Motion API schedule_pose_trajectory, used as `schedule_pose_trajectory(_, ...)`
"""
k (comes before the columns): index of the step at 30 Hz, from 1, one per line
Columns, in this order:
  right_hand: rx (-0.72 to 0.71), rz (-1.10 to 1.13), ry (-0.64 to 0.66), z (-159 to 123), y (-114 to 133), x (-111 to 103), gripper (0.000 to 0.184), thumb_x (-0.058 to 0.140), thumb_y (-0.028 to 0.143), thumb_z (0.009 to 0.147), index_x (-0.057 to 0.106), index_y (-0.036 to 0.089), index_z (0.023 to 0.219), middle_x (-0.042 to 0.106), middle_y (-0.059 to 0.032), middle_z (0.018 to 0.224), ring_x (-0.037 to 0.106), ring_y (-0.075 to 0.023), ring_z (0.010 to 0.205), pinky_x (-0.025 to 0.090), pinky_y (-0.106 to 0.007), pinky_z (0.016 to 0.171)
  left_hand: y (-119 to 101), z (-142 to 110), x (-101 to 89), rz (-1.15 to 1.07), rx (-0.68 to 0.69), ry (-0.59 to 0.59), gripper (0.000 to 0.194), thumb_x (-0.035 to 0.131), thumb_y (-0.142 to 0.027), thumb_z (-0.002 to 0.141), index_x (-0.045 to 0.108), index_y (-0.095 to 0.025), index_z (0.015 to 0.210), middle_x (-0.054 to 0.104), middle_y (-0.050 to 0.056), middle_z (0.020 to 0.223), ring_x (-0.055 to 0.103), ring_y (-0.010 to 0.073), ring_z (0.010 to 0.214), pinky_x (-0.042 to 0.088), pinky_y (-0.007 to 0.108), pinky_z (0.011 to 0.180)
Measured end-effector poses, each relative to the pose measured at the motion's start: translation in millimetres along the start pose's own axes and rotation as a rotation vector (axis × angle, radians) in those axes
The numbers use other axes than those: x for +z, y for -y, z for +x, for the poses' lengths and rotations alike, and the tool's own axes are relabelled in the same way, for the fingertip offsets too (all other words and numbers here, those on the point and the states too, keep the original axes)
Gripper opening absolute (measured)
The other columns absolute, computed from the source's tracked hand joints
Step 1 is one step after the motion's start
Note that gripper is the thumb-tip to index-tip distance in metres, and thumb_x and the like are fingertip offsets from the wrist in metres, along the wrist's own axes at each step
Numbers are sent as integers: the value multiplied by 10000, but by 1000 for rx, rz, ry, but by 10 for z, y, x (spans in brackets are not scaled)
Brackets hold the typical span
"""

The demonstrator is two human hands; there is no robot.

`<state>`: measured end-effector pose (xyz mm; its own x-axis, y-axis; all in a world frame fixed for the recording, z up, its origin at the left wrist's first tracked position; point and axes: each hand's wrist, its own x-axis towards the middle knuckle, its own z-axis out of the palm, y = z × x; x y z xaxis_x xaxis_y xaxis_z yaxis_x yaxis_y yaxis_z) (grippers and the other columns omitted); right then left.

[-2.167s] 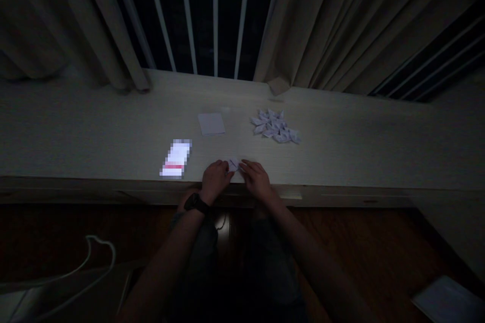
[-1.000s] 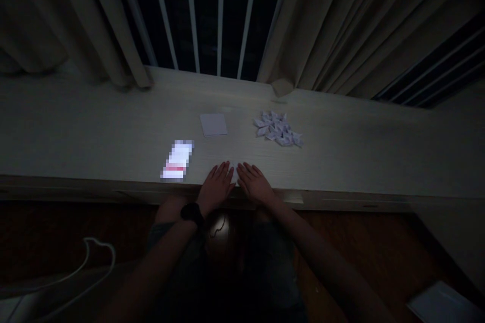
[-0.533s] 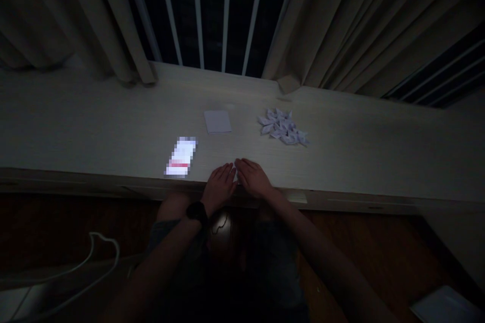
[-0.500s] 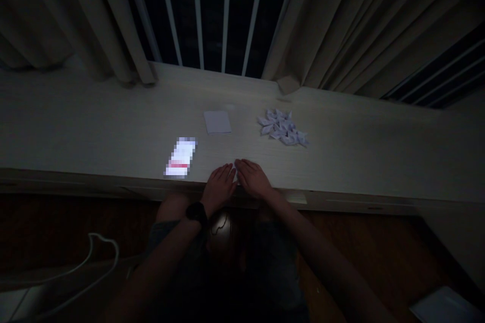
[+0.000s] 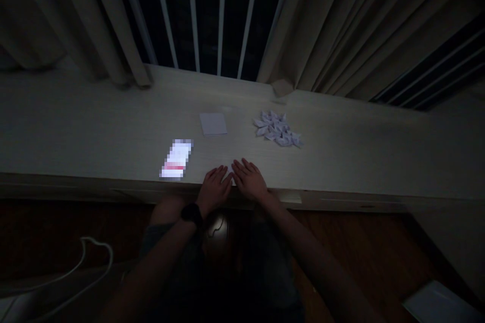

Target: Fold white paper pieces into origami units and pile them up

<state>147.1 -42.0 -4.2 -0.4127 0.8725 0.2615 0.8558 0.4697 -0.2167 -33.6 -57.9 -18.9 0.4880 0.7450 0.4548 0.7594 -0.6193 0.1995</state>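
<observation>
At the front edge of the pale counter, my left hand (image 5: 215, 185) lies with its fingers stretched out flat over a small piece of white paper (image 5: 230, 168). My right hand (image 5: 249, 179) rests close beside it, fingers also extended, touching the same paper from the right. Most of that paper is hidden under the fingers, so its folds cannot be made out. Beyond the hands sits a square stack of white paper (image 5: 213, 124). To its right lies a pile of folded white paper pieces (image 5: 278, 128) with pointed ends.
A lit phone (image 5: 176, 159), its screen blurred out, lies left of my hands on the counter (image 5: 341, 156). Curtains (image 5: 322, 25) and a barred window (image 5: 208, 15) stand behind. A white cable (image 5: 109, 257) loops at the lower left.
My hands have shifted slightly on the paper, and the right fingers are a little more spread. The whole view has moved a bit; the stack, pile and phone stay in place.
</observation>
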Motion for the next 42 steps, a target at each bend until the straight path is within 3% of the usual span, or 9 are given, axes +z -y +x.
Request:
schedule_pose_trajectory(8, 103, 73, -38, 16, -34, 55, 400, 374, 324, 948, 512, 235, 1312, 510, -26, 1370, 312, -231, 1364, 263, -442, 1103, -67, 19, -21, 0, -42, -8, 338, 441, -233, 906, 571, -159, 1209, 525, 162, 1317, 426, 265, 1280, 326, 477, 1049)
schedule_pose_trajectory(13, 197, 107, -126, 57, -72, 94, 526, 502, 391, 883, 469, 137, 1342, 495, -108, 1374, 278, -290, 1370, 292, -447, 1086, -74, 26, -20, -15, -71, -11, 322, 442, -234, 904, 586, -175, 1186, 531, 151, 1310, 431, 266, 1274, 337, 483, 1037)
schedule_pose_trajectory(16, 230, 116, -108, 75, -82, 107, 514, 529, 398, 867, 507, 130, 1305, 493, -127, 1371, 288, -296, 1361, 288, -462, 1084, -84, 34, -43, -34, -84, -13, 312, 449, -230, 900, 593, -177, 1172, 537, 147, 1301, 434, 266, 1267, 345, 483, 1029)
schedule_pose_trajectory(22, 232, 218, -190, 44, -133, 139, 385, 600, 382, 823, 635, 190, 1155, 591, -86, 1269, 418, -264, 1268, 326, -448, 1067, -83, 50, -41, -120, -130, -48, 280, 440, -226, 912, 615, -188, 1128, 577, 113, 1252, 473, 238, 1225, 363, 460, 1027)
schedule_pose_trajectory(26, 259, 346, -264, 22, -209, 168, 328, 657, 298, 773, 662, 225, 1093, 645, -46, 1184, 482, -246, 1188, 394, -425, 1014, -30, 134, 5, -213, -239, -106, 317, 439, -250, 918, 578, -176, 1194, 587, 113, 1230, 529, 224, 1151, 421, 422, 982)
schedule_pose_trajectory(28, 278, 416, -281, 24, -250, 182, 284, 683, 275, 744, 679, 227, 1023, 670, -40, 1125, 509, -232, 1144, 414, -403, 993, 10, 220, 18, -274, -290, -121, 345, 473, -268, 902, 559, -158, 1217, 593, 121, 1213, 547, 228, 1118, 451, 407, 951)
schedule_pose_trajectory(34, 345, 702, -274, 40, -341, 206, 179, 695, 343, 708, 661, 207, 820, 686, -46, 966, 606, -202, 944, 472, -340, 874, 110, 500, -22, -553, -331, 24, 272, 636, -233, 770, 643, -163, 1033, 667, 83, 1009, 632, 198, 889, 521, 355, 817)
schedule_pose_trajectory(38, 345, 908, -234, 41, -353, 163, 238, 638, 427, 742, 618, 199, 806, 660, -10, 785, 616, -167, 735, 488, -285, 711, 87, 578, -38, -809, -424, 71, 376, 664, -231, 733, 586, -198, 1100, 657, 54, 995, 653, 141, 706, 546, 281, 639)
schedule_pose_trajectory(42, 364, 901, -213, 49, -336, 82, 280, 602, 476, 767, 615, 207, 841, 620, 9, 664, 579, -150, 621, 444, -249, 591, 68, 598, -6, -1074, -534, 131, 390, 705, -274, 703, 564, -172, 1051, 668, 27, 827, 654, 127, 572, 524, 228, 521)
